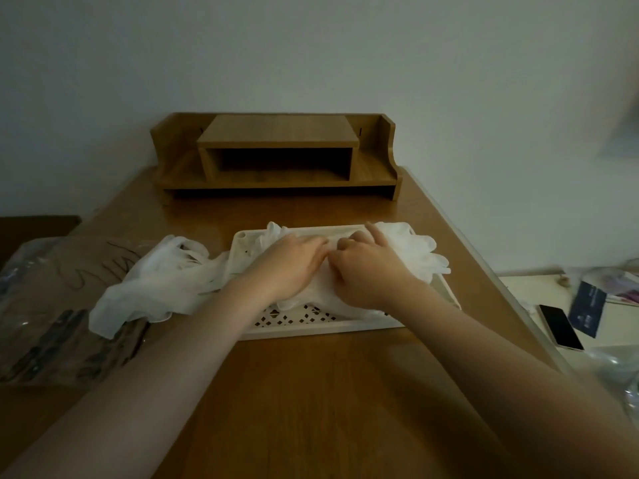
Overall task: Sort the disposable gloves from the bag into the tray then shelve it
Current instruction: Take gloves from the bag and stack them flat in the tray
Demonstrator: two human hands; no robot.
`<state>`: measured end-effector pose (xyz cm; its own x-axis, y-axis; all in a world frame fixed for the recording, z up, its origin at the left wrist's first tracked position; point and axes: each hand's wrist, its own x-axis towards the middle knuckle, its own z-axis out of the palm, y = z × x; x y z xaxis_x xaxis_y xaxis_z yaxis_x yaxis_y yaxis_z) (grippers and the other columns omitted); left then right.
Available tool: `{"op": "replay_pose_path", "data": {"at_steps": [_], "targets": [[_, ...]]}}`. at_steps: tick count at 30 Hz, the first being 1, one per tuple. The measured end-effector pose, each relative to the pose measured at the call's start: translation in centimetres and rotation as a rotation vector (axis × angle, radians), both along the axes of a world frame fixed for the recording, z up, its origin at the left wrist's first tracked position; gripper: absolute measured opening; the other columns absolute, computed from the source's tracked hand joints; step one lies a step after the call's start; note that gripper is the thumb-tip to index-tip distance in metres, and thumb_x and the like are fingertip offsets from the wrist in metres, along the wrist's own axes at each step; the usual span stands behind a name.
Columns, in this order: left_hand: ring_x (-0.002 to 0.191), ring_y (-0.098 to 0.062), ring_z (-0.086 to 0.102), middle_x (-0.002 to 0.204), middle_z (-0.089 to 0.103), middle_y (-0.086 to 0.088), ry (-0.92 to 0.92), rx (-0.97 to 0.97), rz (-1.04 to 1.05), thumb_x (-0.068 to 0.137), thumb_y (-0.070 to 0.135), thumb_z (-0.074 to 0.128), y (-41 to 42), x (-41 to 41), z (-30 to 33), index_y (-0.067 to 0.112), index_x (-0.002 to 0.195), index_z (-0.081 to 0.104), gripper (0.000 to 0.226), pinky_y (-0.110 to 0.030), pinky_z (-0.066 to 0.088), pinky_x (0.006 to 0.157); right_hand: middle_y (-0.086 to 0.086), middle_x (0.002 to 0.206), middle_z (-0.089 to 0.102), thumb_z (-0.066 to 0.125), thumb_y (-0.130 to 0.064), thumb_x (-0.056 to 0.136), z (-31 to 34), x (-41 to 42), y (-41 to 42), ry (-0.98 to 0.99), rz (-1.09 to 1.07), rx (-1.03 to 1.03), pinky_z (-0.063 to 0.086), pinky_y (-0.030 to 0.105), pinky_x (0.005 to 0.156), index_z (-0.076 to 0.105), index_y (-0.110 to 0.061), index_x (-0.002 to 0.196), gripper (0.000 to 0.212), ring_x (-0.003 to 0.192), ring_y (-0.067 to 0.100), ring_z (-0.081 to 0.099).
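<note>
On the wooden table [311, 392], nearest the person, sits a white tray [294, 321] with a lattice-cut front wall. Thin, translucent white gloves [408, 250] lie crumpled in it, spilling over its right edge. The left hand [294, 262] presses flat on them, fingers straight and relaxed. The right hand [366, 267] lies beside it, almost touching, fingers bent onto the glove material with the forefinger stretched forward; whether it pinches anything I cannot tell. A second heap of gloves [155, 285] lies left of the tray, partly on a clear, printed plastic bag [52, 305]. At right, off the table, lies a phone [560, 326]. Farthest back stands a wooden shelf [276, 157] with an open box-shaped compartment, against the wall.
</note>
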<state>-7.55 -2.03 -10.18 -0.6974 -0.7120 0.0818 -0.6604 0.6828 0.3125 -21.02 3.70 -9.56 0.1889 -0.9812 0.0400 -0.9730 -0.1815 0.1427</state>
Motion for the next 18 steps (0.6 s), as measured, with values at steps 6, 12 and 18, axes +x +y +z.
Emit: {"op": "replay_pose_path", "data": {"at_steps": [6, 12, 18], "targets": [[0.146, -0.018, -0.001, 0.160, 0.005, 0.002, -0.362, -0.125, 0.051, 0.096, 0.055, 0.024, -0.7, 2.8, -1.2, 0.027, 0.151, 0.011, 0.063, -0.037, -0.005, 0.116, -0.013, 0.074, 0.052, 0.046, -0.015, 0.086, 1.5, -3.0, 0.8, -0.299, -0.167, 0.024, 0.017, 0.043, 0.115, 0.052, -0.031, 0.090, 0.017, 0.093, 0.019, 0.047], [0.146, -0.019, -0.010, 0.159, -0.010, 0.001, -0.447, -0.156, 0.070, 0.093, 0.061, 0.024, -1.2, 4.1, -1.2, 0.028, 0.151, -0.004, 0.072, -0.038, -0.007, 0.116, 0.000, 0.093, 0.052, 0.039, -0.017, 0.090, 1.5, -3.9, 1.3, -0.249, -0.375, 0.020, 0.033, 0.039, 0.103, 0.060, -0.025, 0.086, 0.023, 0.111, 0.029, 0.047], [0.146, -0.021, -0.012, 0.158, -0.016, 0.000, -0.457, -0.127, 0.050, 0.083, 0.074, 0.030, -1.3, 4.2, -1.1, 0.032, 0.150, -0.008, 0.087, -0.040, -0.007, 0.116, 0.003, 0.153, 0.028, 0.041, -0.063, 0.089, 0.3, -0.6, 0.6, -0.210, -0.035, -0.068, 0.000, 0.045, 0.116, 0.033, -0.024, 0.142, 0.067, 0.144, 0.026, 0.013]]}}
